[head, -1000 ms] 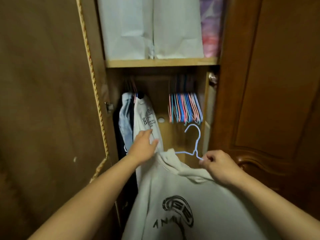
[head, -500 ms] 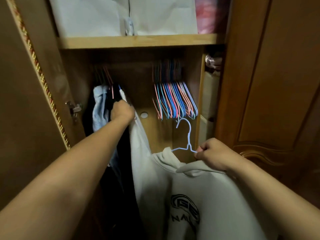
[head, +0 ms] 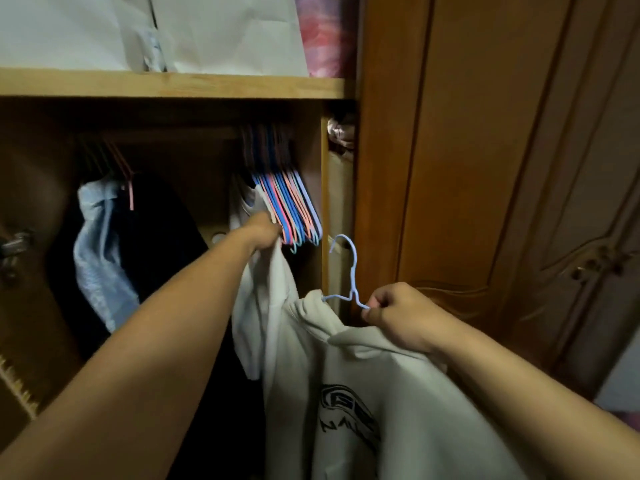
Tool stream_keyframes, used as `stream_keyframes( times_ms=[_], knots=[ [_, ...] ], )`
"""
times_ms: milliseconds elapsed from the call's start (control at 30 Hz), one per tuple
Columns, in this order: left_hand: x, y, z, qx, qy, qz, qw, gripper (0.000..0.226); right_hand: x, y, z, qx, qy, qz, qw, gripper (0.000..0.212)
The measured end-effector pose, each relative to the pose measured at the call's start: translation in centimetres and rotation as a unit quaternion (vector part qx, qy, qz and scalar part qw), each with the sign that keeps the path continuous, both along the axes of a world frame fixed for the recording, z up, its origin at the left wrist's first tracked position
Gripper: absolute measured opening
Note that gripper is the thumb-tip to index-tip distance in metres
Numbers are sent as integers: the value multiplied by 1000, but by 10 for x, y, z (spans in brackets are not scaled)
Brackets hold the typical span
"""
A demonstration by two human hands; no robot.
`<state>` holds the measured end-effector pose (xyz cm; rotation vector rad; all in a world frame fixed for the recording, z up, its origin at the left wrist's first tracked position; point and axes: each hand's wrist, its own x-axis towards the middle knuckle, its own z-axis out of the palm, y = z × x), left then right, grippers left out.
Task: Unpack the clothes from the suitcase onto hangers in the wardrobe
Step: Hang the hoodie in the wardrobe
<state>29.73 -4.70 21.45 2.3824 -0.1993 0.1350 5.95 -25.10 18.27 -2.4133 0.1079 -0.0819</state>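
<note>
Head view: right hand (head: pixel 403 315) w/ fingers curled, pinching the shoulder wire of a thin pale-blue wire hanger (head: pixel 348 271). Hanger hook points up, free of the rail, just in front of the wardrobe's inner side panel. A cream hooded sweatshirt with a black printed logo (head: pixel 381 393) is draped on that hanger, hanging below & left of the right hand; its hood bunches right beside the knuckles.

Left hand (head: pixel 266 233) reaches deeper into the wardrobe, up & left of the right hand, fingers closed on a white hanging garment (head: pixel 266 299) near its top. That hand sits against the lower left edge of a tight bunch of empty blue, pink and orange hangers (head: pixel 287 206) on the rail under the light wooden shelf (head: pixel 173 85).

Left part of rail: a light-blue shirt (head: pixel 98 258) & a dark garment (head: pixel 159 244) hang. White paper bags (head: pixel 221 32) stand on the shelf. Brown carved wardrobe door (head: pixel 502 168) to the right.
</note>
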Motion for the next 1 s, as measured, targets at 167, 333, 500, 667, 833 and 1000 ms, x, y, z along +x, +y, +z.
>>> stream_keyframes(
  times_ms=[167, 333, 500, 667, 833, 1000],
  knots=[
    [-66, 18, -49, -17, 44, -19, 999, 43, -42, 2, -20, -27, 13, 96, 995, 24],
    [-182, 28, -99, 73, 128, -146, 978, 49, -75, -4, -35, -71, 3, 134, 988, 27],
    [-260, 25, -101, 133, -47, -237, 961, 12, -89, -13, -11, -22, -57, 153, 986, 32],
    [-272, 45, -77, 229, -189, -108, 949, 23, -104, -55, 11, -47, -48, 264, 962, 28],
    [-268, 62, -62, 236, -239, 8, 942, 25, -113, -86, -12, -47, 15, 323, 945, 43],
    [-254, 93, -42, 134, -142, -47, 980, 41, -113, -64, 0, 45, -132, 271, 952, 29]
  ],
)
